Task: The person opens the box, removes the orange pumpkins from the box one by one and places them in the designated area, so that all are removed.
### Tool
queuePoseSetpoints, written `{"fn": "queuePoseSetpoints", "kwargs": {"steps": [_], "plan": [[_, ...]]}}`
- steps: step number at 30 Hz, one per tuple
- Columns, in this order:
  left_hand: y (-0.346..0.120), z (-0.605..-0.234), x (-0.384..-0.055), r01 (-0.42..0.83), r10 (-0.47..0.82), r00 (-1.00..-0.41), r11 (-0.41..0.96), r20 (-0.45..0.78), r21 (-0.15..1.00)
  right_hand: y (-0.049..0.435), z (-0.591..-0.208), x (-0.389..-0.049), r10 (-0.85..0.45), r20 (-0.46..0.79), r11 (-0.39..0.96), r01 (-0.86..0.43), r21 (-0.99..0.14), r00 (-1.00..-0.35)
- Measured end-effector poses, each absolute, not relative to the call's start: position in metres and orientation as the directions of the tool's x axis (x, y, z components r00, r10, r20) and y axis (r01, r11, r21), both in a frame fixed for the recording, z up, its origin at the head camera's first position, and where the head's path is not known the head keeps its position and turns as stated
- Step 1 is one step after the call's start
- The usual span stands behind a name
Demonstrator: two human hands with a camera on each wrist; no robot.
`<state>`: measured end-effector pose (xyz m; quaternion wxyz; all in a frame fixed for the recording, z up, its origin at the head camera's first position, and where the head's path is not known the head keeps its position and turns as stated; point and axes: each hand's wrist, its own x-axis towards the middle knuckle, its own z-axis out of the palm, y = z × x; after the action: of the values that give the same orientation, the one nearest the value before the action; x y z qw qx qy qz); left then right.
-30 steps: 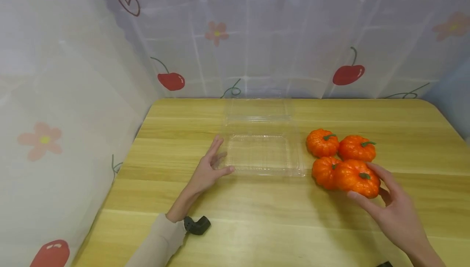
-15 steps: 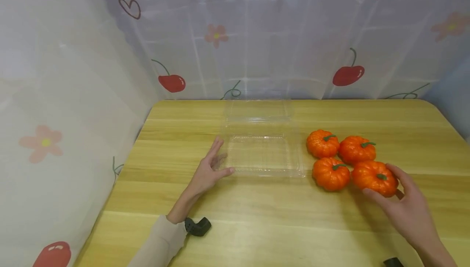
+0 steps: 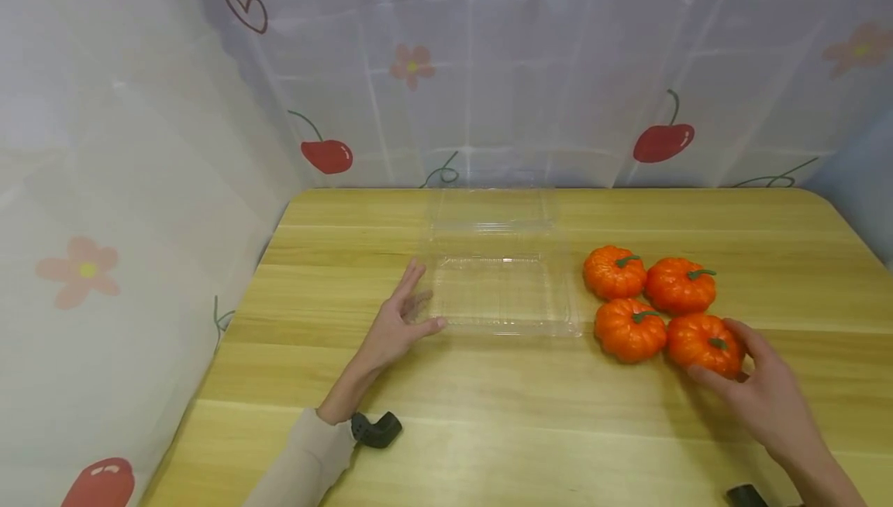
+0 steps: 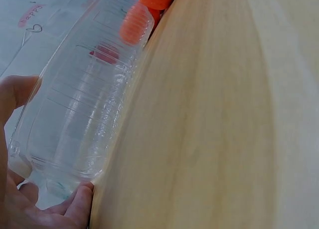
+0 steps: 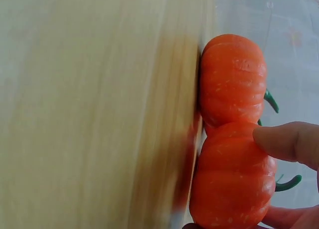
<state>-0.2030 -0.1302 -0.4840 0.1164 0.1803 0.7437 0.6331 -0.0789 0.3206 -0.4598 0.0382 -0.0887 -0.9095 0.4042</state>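
Observation:
My right hand grips a small orange pumpkin between thumb and fingers, low at the tabletop. This pumpkin is the front right one of a tight cluster; a second pumpkin sits against its left side. In the right wrist view the thumb lies on the held pumpkin's upper side. A clear plastic clamshell container stands to the left with its lid folded back. My left hand holds the container's left end, thumb at the rim and the other fingers at the side.
Two more pumpkins with green stems sit just behind the front pair. The wooden table ends at a printed cloth backdrop. A dark wrist camera sticks out from the left sleeve.
My right hand carried its pumpkin to the right, off the front left pumpkin it overlapped, then slightly back left and down beside it. The left hand and container stay put.

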Motion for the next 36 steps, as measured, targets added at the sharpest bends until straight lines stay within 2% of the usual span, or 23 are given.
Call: {"fn": "queuePoseSetpoints", "kwargs": {"steps": [11,36], "plan": [[-0.1292,-0.4843,-0.2029,0.158,0.417,-0.905,0.143,0.085,0.977,0.3227,-0.4636,-0.0837,0.171,0.000,0.634,0.110,-0.765,-0.985],[-0.1248,-0.4853,-0.2034,0.153,0.432,-0.898,0.135,0.081,0.979,0.3242,-0.4656,-0.0783,0.135,-0.038,0.626,0.115,-0.771,-0.990]]}}
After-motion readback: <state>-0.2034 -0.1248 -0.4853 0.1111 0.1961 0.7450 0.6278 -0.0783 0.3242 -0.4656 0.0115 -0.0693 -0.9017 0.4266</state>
